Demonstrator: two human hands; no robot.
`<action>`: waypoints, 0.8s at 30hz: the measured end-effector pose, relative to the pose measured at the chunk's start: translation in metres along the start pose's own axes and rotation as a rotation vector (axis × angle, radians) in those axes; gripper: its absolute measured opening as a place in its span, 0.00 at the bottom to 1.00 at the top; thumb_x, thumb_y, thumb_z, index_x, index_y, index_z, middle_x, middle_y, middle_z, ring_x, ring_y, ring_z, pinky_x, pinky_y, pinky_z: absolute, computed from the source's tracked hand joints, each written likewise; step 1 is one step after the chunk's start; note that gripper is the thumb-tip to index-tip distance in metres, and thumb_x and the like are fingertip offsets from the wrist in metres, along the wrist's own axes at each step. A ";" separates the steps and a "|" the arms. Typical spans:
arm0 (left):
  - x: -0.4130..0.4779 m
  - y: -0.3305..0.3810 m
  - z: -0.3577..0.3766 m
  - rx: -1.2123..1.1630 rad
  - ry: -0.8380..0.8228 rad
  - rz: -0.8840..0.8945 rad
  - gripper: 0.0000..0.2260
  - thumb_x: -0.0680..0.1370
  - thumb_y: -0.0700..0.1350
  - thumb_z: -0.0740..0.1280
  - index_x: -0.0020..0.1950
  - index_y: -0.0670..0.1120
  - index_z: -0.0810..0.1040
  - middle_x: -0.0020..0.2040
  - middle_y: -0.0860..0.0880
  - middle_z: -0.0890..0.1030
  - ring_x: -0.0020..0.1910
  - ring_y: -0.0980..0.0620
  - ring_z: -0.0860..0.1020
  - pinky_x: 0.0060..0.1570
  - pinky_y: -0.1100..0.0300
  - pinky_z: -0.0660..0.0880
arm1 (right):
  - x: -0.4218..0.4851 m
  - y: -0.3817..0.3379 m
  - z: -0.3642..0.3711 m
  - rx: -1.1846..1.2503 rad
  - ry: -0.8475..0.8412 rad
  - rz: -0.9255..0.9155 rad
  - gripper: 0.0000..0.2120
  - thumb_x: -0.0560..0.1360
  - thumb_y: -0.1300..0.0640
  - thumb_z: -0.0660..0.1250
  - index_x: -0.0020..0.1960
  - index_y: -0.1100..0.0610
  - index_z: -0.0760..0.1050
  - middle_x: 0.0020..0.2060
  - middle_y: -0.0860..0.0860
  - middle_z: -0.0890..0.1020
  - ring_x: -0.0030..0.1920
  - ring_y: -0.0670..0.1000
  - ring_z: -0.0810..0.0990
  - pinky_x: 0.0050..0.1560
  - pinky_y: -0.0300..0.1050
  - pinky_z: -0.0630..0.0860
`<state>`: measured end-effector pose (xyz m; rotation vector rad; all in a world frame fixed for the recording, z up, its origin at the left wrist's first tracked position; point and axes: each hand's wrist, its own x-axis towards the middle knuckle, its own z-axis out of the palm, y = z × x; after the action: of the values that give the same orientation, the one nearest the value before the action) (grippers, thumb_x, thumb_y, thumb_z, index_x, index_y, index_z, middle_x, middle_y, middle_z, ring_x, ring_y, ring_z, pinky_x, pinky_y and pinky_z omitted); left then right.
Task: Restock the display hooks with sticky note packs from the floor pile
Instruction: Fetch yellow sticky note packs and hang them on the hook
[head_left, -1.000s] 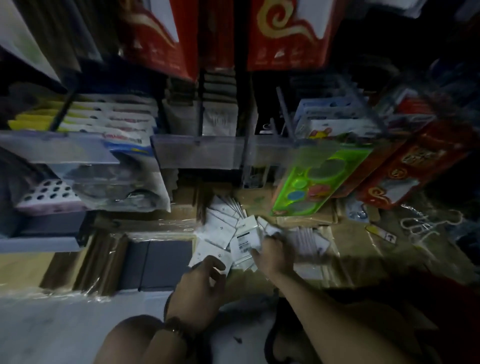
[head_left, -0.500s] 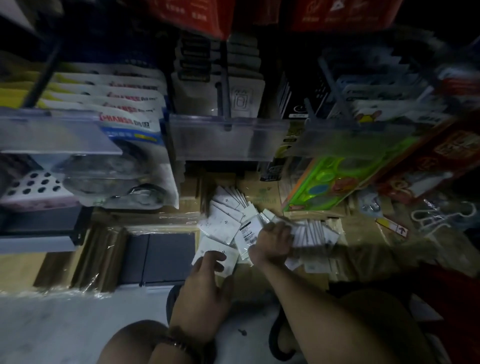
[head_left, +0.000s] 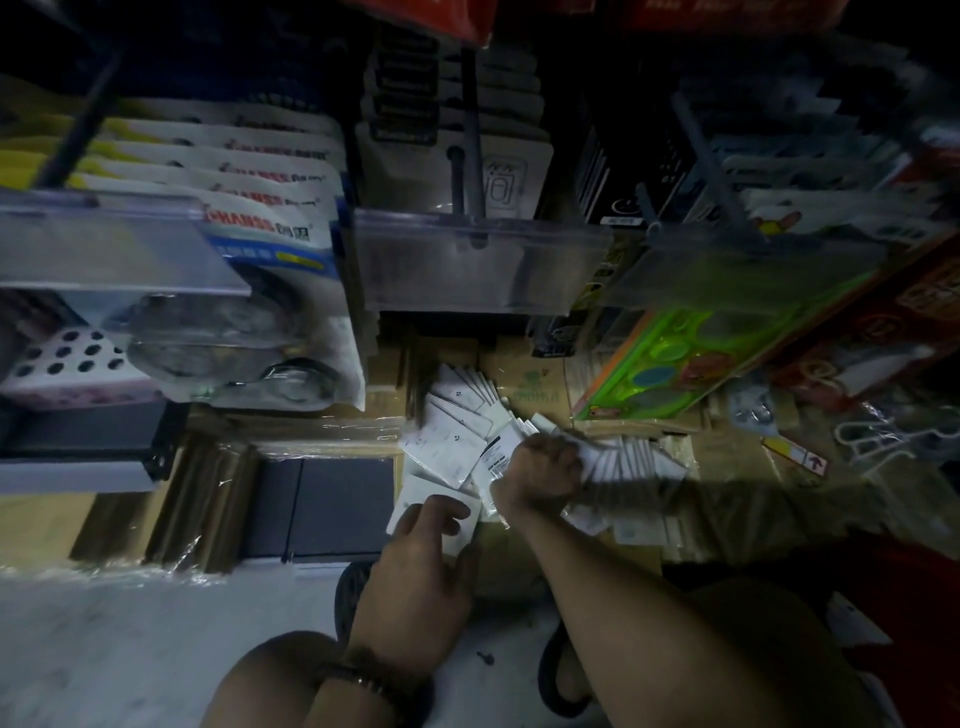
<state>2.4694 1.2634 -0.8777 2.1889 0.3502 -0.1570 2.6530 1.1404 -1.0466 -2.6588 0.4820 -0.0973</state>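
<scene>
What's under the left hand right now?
A white pack at the near edge of the pile; the left hand touches it. Whatever lies beneath that pack is hidden.

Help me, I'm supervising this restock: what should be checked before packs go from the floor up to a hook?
1. Right hand grips the fanned row of packs: ok.
2. Left hand has hold of the nearest pack: cannot tell; its fingers lie on it.
3. Floor pile has more packs: ok.
4. Centre hook has free room: cannot tell; cards hang on it.
5. Hang holes lined up: cannot tell, too dim.
</scene>
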 end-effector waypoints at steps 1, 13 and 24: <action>0.001 0.000 -0.001 -0.001 0.001 -0.004 0.12 0.81 0.52 0.70 0.62 0.61 0.73 0.60 0.58 0.78 0.47 0.53 0.83 0.48 0.53 0.81 | 0.001 0.003 0.003 0.011 -0.043 -0.027 0.07 0.67 0.71 0.71 0.35 0.63 0.75 0.37 0.65 0.80 0.40 0.60 0.76 0.40 0.53 0.63; 0.008 -0.011 -0.010 -0.070 0.132 -0.095 0.10 0.79 0.47 0.73 0.56 0.60 0.76 0.53 0.61 0.82 0.40 0.58 0.82 0.46 0.53 0.80 | 0.007 -0.022 -0.042 -0.366 -0.301 0.039 0.19 0.75 0.48 0.73 0.62 0.57 0.82 0.59 0.59 0.85 0.61 0.61 0.84 0.61 0.55 0.80; 0.010 0.003 0.001 -0.125 0.139 -0.121 0.07 0.80 0.46 0.72 0.53 0.58 0.78 0.50 0.61 0.84 0.43 0.55 0.84 0.46 0.58 0.76 | 0.029 -0.007 -0.079 -0.059 -0.329 0.123 0.19 0.78 0.55 0.72 0.65 0.64 0.79 0.61 0.64 0.83 0.61 0.63 0.85 0.52 0.49 0.82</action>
<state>2.4798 1.2628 -0.8787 2.0605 0.5565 -0.0475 2.6707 1.1039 -0.9724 -2.6227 0.5415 0.3899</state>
